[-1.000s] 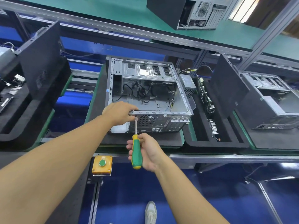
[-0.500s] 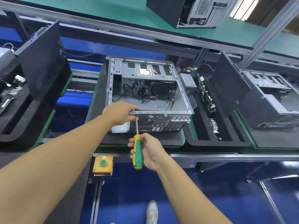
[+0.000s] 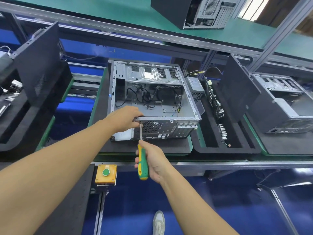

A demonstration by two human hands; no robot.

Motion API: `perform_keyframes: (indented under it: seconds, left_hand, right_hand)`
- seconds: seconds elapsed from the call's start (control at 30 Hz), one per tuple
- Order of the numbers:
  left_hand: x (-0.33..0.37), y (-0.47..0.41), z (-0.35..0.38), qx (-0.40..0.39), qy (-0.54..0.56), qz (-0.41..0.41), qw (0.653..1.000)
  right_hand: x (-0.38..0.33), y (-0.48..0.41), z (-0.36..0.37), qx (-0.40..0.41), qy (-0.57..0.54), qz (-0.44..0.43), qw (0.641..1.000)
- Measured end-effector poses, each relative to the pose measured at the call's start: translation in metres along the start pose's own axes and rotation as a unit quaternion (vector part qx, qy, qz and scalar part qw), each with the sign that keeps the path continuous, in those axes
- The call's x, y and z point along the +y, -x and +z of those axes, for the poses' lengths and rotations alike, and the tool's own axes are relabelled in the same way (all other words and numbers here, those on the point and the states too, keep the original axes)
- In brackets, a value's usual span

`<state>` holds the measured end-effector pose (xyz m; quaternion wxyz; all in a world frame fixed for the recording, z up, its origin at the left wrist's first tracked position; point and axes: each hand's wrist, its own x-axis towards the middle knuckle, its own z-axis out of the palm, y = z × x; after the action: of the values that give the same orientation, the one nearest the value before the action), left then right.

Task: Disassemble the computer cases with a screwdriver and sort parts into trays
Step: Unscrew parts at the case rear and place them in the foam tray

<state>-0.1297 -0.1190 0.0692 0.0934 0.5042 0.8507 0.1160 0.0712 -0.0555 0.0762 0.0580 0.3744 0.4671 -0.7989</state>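
Now | my left hand (image 3: 124, 118) grips the near rim of the computer case (image 3: 152, 77) | my right hand (image 3: 155, 160) grasps the screwdriver (image 3: 143, 162)

Metal-railed bench (image 3: 220, 164), black foam pallets (image 3: 152, 148) side by side on it, open computer case (image 3: 157, 107) on the middle one.

floor (image 3: 228, 200) blue | upper shelf (image 3: 118, 7) green-topped | aluminium rail (image 3: 220, 164) runs left to right | window (image 3: 250, 9) bright, top right
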Motion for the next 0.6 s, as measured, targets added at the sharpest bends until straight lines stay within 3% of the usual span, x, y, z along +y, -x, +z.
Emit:
perform_keyframes:
  seconds: [0.27, 0.5, 0.6]
  left_hand:
    - [0.003, 0.012, 0.006, 0.064, 0.053, 0.017, 0.996]
    - [-0.007, 0.017, 0.009, 0.050, -0.102, 0.127, 0.985]
    - [-0.008, 0.018, 0.010, 0.048, -0.140, 0.133, 0.980]
  right_hand:
    - [0.004, -0.001, 0.000, 0.012, -0.017, -0.033, 0.999]
    - [0.002, -0.003, -0.003, 0.008, 0.007, -0.050, 0.999]
    - [0.001, -0.002, -0.005, 0.001, -0.003, -0.046, 0.999]
